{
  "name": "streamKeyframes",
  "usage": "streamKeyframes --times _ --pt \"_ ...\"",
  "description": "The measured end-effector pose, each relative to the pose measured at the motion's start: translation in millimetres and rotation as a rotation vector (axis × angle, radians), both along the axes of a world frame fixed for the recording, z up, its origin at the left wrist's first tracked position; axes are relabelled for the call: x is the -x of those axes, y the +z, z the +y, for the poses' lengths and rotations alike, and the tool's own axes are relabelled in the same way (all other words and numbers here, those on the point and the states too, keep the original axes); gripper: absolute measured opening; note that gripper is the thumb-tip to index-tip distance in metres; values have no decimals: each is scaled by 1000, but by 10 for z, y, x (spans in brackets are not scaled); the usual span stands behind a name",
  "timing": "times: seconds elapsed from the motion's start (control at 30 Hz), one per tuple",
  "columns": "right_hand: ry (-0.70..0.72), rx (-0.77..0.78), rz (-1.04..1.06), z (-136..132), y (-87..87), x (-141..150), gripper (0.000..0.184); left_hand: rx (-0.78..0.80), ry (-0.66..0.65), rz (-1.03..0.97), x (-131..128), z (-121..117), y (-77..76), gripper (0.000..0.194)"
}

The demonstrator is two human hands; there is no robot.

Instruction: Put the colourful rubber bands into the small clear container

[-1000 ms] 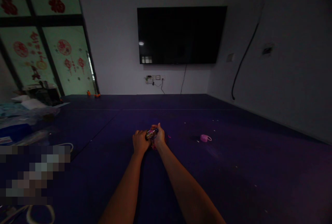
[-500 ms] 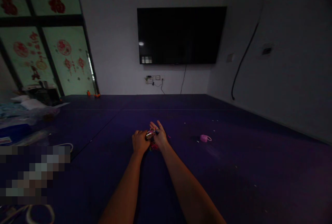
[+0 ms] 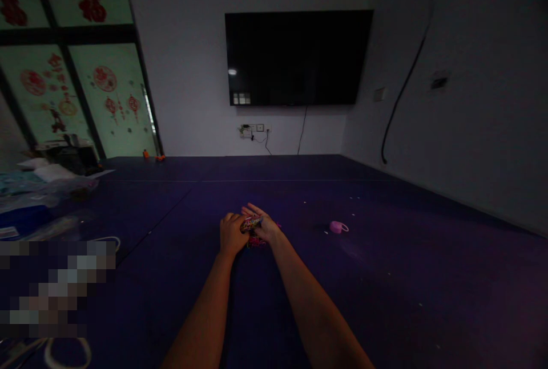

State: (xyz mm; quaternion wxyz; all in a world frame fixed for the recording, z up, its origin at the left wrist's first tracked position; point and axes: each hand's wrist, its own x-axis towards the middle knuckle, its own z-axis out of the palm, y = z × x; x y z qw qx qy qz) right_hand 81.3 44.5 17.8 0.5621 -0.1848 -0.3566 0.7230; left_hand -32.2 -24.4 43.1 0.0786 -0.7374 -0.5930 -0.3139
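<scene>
My left hand [image 3: 232,234] is wrapped round a small clear, shiny cylinder-shaped jar [image 3: 250,223] with colourful bits showing in it. The jar lies tilted on its side, its far end toward my right hand [image 3: 266,226]. That hand is at the jar's end, fingers stretched out and pointing up-left; its thumb side is partly hidden. Below the jar, between both hands, lies a small pile of pink, red and multicoloured thin pieces [image 3: 257,240], too small to make out exactly. Off to the right sits a pink lid-like piece with a ring loop [image 3: 336,227].
The dark blue-purple tabletop [image 3: 385,300] carries scattered white specks. Plastic bags [image 3: 55,192] and a blue item [image 3: 25,222] lie at the left, with a white cable [image 3: 68,352] nearer. Small orange objects [image 3: 159,158] stand at the far edge. A television [image 3: 299,58] hangs on the wall.
My right hand has turned so its fingers lean more to the left over the jar. More colourful bits show in the jar, and more of the pile shows beneath.
</scene>
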Motion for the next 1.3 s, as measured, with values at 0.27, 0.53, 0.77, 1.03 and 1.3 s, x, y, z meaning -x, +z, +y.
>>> streamKeyframes --times 0.27,0.53,0.77,1.03,1.3 --pt "-40 -18 57 17 -27 20 33 -10 39 -12 -12 4 -1 31" --pt "-111 -12 174 -1 -8 52 39 -11 107 -1 -18 -4 11 30" --pt "-162 16 180 8 20 46 32 16 123 26 -17 -9 15 31" --pt "-282 21 186 4 19 57 37 52 120 37 -23 -11 16 31" --pt "-241 -58 206 -32 -18 41 72 45 123 28 -23 -9 28 36"
